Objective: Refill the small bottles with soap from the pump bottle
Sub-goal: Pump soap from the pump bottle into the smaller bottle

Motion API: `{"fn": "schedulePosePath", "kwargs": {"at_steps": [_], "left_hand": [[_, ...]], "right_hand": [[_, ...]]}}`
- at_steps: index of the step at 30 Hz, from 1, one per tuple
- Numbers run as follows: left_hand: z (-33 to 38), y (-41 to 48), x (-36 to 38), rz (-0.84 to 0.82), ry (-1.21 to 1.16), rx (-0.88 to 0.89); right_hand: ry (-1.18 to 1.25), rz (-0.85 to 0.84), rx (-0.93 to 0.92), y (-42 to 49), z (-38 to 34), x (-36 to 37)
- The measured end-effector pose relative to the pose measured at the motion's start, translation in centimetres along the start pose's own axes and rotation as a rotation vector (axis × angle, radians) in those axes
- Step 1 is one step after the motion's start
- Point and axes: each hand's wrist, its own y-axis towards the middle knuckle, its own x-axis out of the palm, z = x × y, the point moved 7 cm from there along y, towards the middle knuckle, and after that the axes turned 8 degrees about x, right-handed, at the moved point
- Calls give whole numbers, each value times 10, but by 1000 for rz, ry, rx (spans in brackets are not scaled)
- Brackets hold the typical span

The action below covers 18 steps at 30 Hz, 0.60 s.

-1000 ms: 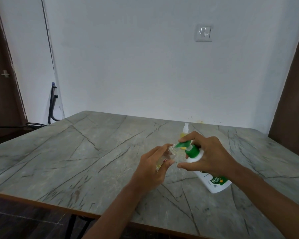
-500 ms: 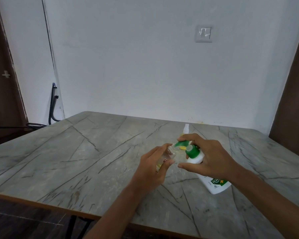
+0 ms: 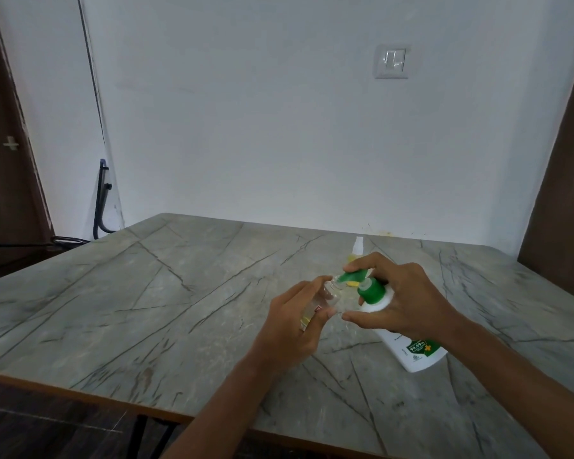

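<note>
The veined tabletop [image 3: 146, 293] met a white wall. The right hand [image 3: 408, 303], grip clamped round the tilted pump bottle [image 3: 411, 351], aimed its green spout [image 3: 353, 276] into the small bottle [image 3: 330, 293] just left of it. The left hand [image 3: 289, 329] steadied that bottle, grip clamped round it. Another bottle [image 3: 358, 245] stood behind the pump bottle.

Dim, even bluish light, faint shadows, soft focus, wide-angle bending at the edges.

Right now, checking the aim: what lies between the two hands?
In the head view, the neck of the small bottle and the green spout of the pump bottle, tip at the mouth.
</note>
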Motion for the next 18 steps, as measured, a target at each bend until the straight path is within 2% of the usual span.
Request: {"fn": "schedulePosePath", "kwargs": {"at_steps": [18], "left_hand": [[3,1,-5,35,-25,-1]], "right_hand": [[-66,-2,-23,-1,1,2]]}}
